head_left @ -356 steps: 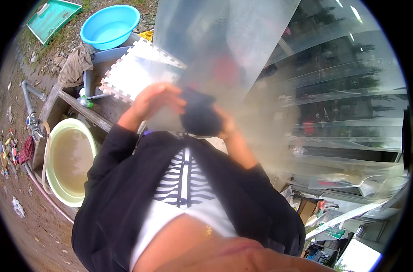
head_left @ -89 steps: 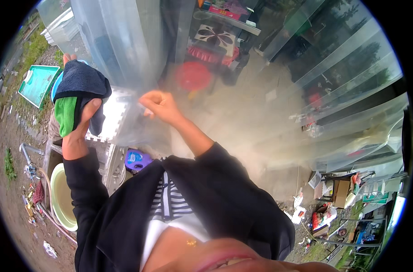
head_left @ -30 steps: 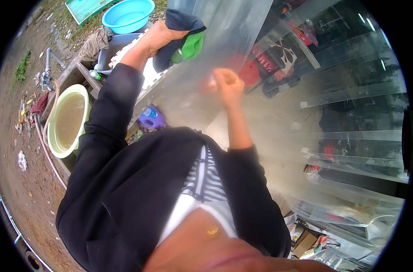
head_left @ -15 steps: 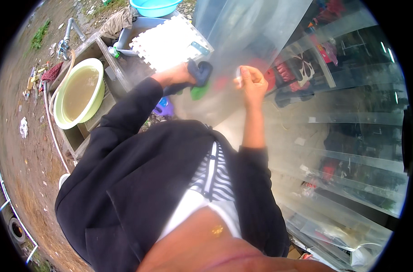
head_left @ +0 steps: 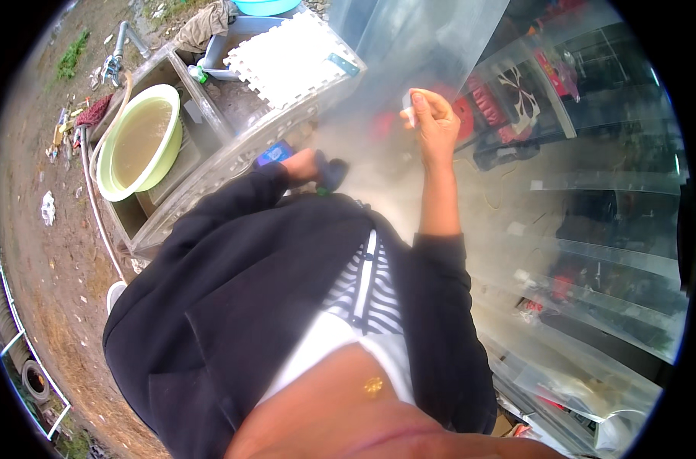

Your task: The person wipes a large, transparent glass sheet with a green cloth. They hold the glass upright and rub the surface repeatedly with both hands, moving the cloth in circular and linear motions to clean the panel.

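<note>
My left hand [head_left: 300, 165] is low in front of my body, closed around a dark blue cloth-like item [head_left: 331, 174], whose exact kind I cannot make out. A bit of green shows beneath it. Just to the left of that hand is a blue and purple package [head_left: 274, 153], partly hidden by my sleeve. My right hand [head_left: 438, 118] is raised beside a clear plastic strip curtain [head_left: 447, 46], its thumb and fingers pinched on a small whitish piece [head_left: 409, 109]. Whether that piece belongs to the curtain, I cannot tell.
On the left, a pale green basin [head_left: 168, 141] of murky water sits in a concrete sink [head_left: 210, 107]. A white interlocking foam mat [head_left: 279, 61] carries a teal-handled tool [head_left: 343, 64]. A hose [head_left: 95, 222] runs along the sink, below a tap [head_left: 112, 73]. Shoes [head_left: 520, 103] show through the curtain.
My left hand has come down and closer to my body with the dark blue item, away from the foam mat. The right hand has shifted slightly right and up.
</note>
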Tool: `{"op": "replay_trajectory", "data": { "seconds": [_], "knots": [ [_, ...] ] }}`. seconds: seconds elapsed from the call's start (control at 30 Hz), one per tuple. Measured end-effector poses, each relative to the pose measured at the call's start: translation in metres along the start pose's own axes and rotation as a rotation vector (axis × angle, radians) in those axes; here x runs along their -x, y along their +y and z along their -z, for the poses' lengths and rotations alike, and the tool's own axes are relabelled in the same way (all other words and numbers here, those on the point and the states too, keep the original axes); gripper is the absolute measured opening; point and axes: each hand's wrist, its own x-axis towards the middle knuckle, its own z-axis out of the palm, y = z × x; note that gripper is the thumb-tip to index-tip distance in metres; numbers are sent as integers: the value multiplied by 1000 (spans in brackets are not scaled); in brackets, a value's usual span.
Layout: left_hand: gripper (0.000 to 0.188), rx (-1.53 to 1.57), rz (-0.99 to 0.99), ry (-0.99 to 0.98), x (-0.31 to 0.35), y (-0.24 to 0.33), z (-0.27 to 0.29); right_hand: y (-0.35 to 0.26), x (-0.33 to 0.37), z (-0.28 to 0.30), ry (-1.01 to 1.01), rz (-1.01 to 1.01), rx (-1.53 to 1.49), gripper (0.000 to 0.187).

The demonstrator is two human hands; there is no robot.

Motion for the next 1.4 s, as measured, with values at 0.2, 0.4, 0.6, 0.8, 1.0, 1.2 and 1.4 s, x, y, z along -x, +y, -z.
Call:
{"op": "replay_trajectory", "data": {
  "seconds": [0.2,0.4,0.6,0.8,1.0,1.2,1.4],
  "knots": [
    [21,194,161,98,7,-26,-32,58,21,23,-91,-95,-19,24],
    [20,307,186,132,30,-24,-40,126,50,42,-174,-270,-56,27],
    [23,361,276,209,62,-45,-45,202,104,57,-359,-540,65,26],
    [21,365,373,281,86,-12,-25,198,131,41,-420,-522,39,28],
    [22,417,271,337,102,-18,-17,195,150,17,-336,-486,74,38],
    [17,396,208,448,138,-17,-15,169,175,-28,-221,-510,97,36],
    [56,517,84,205,185,-35,2,150,211,-79,-177,-526,99,28]
  ]
}}
